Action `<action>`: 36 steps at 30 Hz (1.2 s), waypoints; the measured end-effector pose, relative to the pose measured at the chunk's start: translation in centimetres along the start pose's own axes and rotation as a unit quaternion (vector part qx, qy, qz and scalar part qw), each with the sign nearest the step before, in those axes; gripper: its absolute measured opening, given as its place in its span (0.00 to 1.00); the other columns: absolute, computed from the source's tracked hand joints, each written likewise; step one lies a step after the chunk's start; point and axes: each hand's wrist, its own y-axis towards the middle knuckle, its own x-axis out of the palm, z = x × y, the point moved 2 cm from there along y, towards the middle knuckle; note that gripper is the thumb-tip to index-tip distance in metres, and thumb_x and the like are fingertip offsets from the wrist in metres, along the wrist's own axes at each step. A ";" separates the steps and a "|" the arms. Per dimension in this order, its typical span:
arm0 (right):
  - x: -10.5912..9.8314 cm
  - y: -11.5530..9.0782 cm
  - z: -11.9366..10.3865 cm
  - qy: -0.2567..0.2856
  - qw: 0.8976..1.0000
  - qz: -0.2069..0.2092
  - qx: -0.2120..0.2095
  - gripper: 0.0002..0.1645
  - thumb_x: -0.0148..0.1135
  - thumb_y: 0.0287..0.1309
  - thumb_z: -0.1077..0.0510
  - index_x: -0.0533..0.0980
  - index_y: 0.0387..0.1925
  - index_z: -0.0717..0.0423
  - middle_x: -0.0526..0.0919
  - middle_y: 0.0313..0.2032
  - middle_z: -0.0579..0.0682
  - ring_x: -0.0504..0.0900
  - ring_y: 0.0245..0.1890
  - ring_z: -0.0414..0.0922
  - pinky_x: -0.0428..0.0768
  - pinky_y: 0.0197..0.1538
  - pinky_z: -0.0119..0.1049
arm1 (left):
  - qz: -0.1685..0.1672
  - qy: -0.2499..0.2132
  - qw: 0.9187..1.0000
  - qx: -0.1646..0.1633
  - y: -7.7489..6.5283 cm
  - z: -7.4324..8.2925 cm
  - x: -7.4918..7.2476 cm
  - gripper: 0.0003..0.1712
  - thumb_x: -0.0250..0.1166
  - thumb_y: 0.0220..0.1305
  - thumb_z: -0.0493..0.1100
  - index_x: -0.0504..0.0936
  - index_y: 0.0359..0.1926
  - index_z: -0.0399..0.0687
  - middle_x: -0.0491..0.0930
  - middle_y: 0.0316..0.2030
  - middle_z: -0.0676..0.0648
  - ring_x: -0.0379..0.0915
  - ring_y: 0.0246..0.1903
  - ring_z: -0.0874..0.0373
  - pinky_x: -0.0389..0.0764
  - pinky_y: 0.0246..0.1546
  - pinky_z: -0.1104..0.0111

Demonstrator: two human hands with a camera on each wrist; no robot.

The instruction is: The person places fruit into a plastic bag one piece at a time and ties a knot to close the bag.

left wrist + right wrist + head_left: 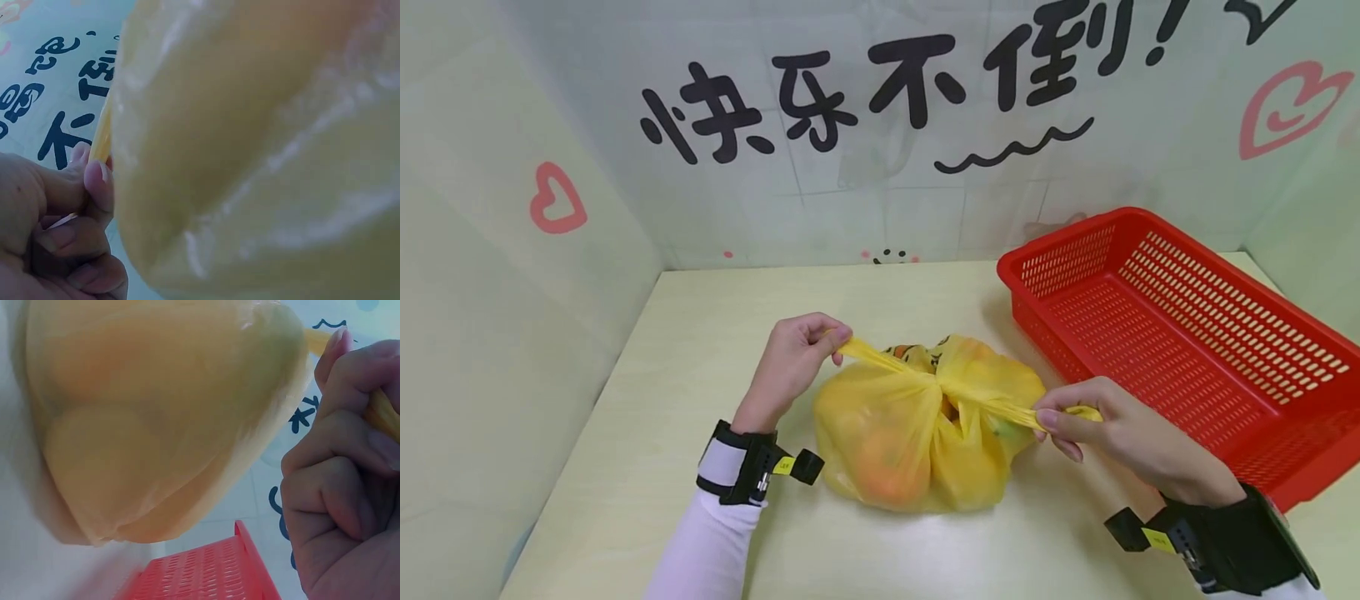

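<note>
A full yellow plastic bag (880,450) sits on the table, its two handles crossed and pulled tight at the top middle. Round orange shapes show through its thin film, with a bit of green on the right side; what exactly they are is hard to tell. My left hand (793,358) pinches one twisted handle end at the upper left of the bag. The other handle is gripped by my right hand (1120,429) at the lower right, its end looping past the fingers. In both wrist views the bag's bulging side (250,156) (156,425) fills much of the picture.
A red perforated plastic basket (1187,367) stands at the right, behind and beside my right hand. The pale table (715,333) meets a white back wall (887,208) with black lettering and pink hearts. Wrist cameras are strapped to both forearms.
</note>
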 end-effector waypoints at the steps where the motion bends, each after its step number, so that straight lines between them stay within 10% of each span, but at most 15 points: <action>1: 0.0 -0.1 0.2 0.000 1.000 -0.002 0.001 0.15 0.53 0.72 0.53 0.76 0.35 0.61 0.70 0.22 0.52 0.75 0.32 0.50 0.72 0.37 0.38 | 0.000 -0.001 1.000 -0.004 0.1 -0.3 0.0 0.09 0.62 0.69 0.43 0.86 0.40 0.42 0.79 0.20 0.51 0.70 0.25 0.48 0.60 0.30 0.69; 9: 0.0 -0.5 1.3 0.013 1.000 -0.015 0.024 0.16 0.52 0.72 0.53 0.76 0.38 0.64 0.71 0.23 0.51 0.75 0.32 0.49 0.72 0.37 0.37 | 0.001 -0.016 1.000 -0.017 0.8 -1.6 0.6 0.10 0.61 0.70 0.42 0.85 0.40 0.40 0.81 0.27 0.37 0.73 0.33 0.36 0.62 0.31 0.69; 26: -0.1 -1.2 2.9 0.042 0.997 -0.034 0.051 0.19 0.50 0.73 0.53 0.74 0.40 0.67 0.69 0.22 0.50 0.73 0.30 0.52 0.68 0.35 0.38 | -0.013 -0.017 0.999 -0.036 1.7 -4.1 1.3 0.11 0.62 0.69 0.42 0.85 0.40 0.38 0.78 0.19 0.51 0.74 0.28 0.47 0.64 0.33 0.69; 36: 0.8 0.1 1.4 -0.037 0.988 0.101 0.108 0.23 0.54 0.69 0.42 0.75 0.40 0.60 0.66 0.23 0.49 0.67 0.26 0.44 0.66 0.32 0.36 | -0.027 0.044 0.998 -0.035 1.3 -3.4 1.3 0.10 0.61 0.70 0.44 0.85 0.38 0.42 0.77 0.20 0.50 0.70 0.25 0.52 0.63 0.29 0.69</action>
